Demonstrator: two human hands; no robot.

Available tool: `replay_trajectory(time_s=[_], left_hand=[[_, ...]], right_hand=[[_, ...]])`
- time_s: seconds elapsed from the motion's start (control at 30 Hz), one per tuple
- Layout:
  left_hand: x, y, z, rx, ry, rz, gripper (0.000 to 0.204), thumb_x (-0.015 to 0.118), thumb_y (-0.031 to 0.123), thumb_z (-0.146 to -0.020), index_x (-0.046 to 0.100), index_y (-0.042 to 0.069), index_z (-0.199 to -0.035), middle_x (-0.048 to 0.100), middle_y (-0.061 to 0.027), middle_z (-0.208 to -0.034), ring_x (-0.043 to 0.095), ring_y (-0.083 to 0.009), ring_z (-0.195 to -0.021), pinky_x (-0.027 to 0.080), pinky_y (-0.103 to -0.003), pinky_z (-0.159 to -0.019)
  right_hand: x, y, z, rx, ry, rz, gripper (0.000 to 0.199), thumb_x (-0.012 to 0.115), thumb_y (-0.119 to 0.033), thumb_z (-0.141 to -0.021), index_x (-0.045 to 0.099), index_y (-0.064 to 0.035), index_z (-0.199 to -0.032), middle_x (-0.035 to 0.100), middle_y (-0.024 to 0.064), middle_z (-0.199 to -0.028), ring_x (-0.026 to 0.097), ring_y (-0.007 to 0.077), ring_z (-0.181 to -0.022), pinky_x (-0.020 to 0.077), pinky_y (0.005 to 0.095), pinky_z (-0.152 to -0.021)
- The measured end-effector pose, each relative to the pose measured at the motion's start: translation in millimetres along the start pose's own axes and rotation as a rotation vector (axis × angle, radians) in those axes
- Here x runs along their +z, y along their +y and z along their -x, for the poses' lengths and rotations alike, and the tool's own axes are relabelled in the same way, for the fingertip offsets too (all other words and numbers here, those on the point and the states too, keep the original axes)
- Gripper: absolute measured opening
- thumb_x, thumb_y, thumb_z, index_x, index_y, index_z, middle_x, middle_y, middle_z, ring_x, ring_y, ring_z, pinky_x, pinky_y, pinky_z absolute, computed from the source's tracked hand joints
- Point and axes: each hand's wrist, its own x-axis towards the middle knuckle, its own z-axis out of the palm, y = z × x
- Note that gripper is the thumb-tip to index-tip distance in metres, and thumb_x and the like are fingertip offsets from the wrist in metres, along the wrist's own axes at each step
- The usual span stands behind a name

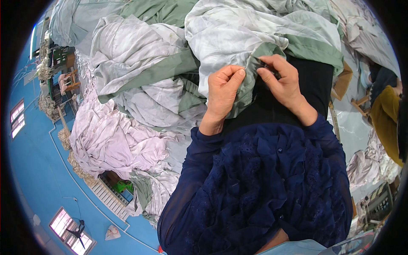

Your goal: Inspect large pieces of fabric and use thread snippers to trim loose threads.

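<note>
Between both hands, fingers point(239, 74) pinch the green hem point(248, 83) (running top-right to bottom-left).

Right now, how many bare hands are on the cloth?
2. The left hand pinches the green hem of the grey-white fabric; the right hand grips the same edge beside it, holding something small and dark. No other hands show.

A garment workshop: heaps of pale grey-and-green fabric point(144, 72), pink cloth piles point(110, 140), and another seated worker point(384, 114).
</note>
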Motion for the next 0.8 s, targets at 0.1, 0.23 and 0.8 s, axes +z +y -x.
replay_trajectory(time_s=[0.1,0.23,0.8], left_hand=[[-3.1,2.0,-0.5,0.003,-0.021,-0.078,0.013,0.064,0.007,-0.094,0.069,-0.004,-0.097,0.061,0.0054,-0.078,0.049,-0.0011,-0.071,0.039,-0.018,-0.061],[-6.2,21.8,-1.1,-0.012,-0.141,-0.116,0.012,0.064,0.004,-0.091,0.068,-0.005,-0.098,0.064,0.0039,-0.080,0.050,-0.0020,-0.071,0.041,-0.020,-0.062],[-82.3,28.1,17.3,0.146,0.236,-0.782,0.024,0.053,0.000,-0.078,0.070,-0.001,-0.095,0.067,-0.0105,-0.071,0.059,-0.0144,-0.060,0.048,-0.028,-0.061]], right_hand=[[-8.5,-13.6,-13.7,0.122,-0.105,-0.173,0.033,0.074,-0.006,-0.083,0.066,-0.0046,-0.115,0.055,-0.0019,-0.078,0.048,0.0070,-0.069,0.0388,0.0237,-0.061],[-5.8,-0.1,-25.6,0.243,-0.423,-0.327,0.013,0.072,-0.006,-0.085,0.064,-0.0041,-0.095,0.046,-0.0053,-0.073,0.039,0.0042,-0.067,0.0326,0.0225,-0.058],[-39.4,12.8,-27.7,0.534,-0.223,-0.574,0.015,0.067,-0.020,-0.092,0.062,-0.0080,-0.085,0.042,-0.0113,-0.063,0.030,-0.0019,-0.051,0.0192,0.0193,-0.045]])
